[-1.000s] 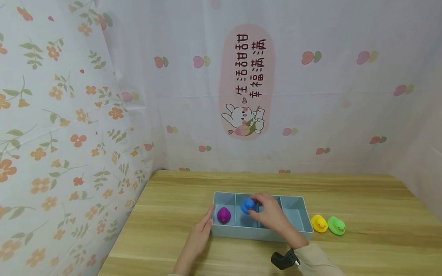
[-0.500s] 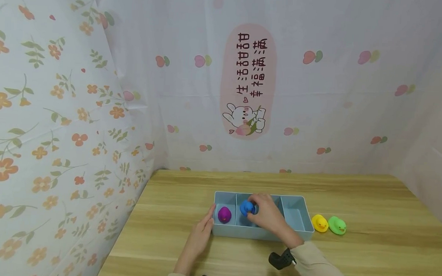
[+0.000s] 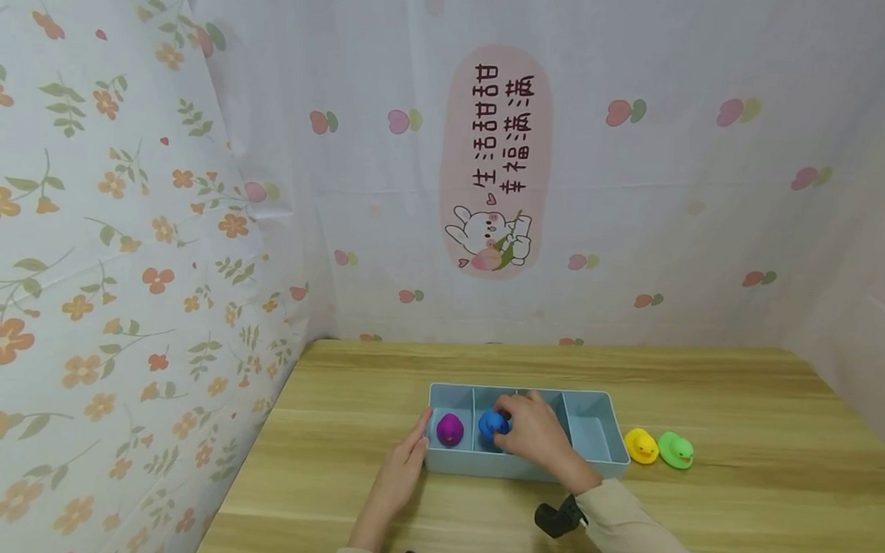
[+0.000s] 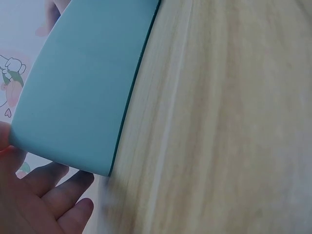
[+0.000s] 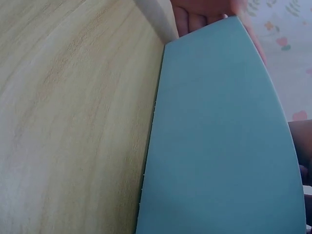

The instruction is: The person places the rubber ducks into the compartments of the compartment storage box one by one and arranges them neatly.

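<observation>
A blue toy duck [image 3: 490, 427] is down inside the second compartment from the left of a light blue divided box [image 3: 523, 468]. My right hand [image 3: 538, 432] pinches the duck from its right side and hides part of it. In the leftmost compartment sits a purple toy duck [image 3: 449, 430]. My left hand [image 3: 400, 470] rests against the box's left end, its fingers extended along that wall; in the left wrist view the fingers [image 4: 68, 190] touch the end of the box. The right wrist view mostly shows the box's front wall [image 5: 219, 136], with the right hand barely visible at its edge.
A yellow toy duck [image 3: 641, 446] and a green toy duck [image 3: 676, 450] stand side by side on the wooden table [image 3: 761, 510], just right of the box. Behind the table hangs a patterned white cloth [image 3: 641, 203], and another floral cloth [image 3: 125, 310] lines the left side.
My right hand has lowered the blue duck deeper into the second compartment, shifting slightly left and toward me. The left hand stays at the box's end.
</observation>
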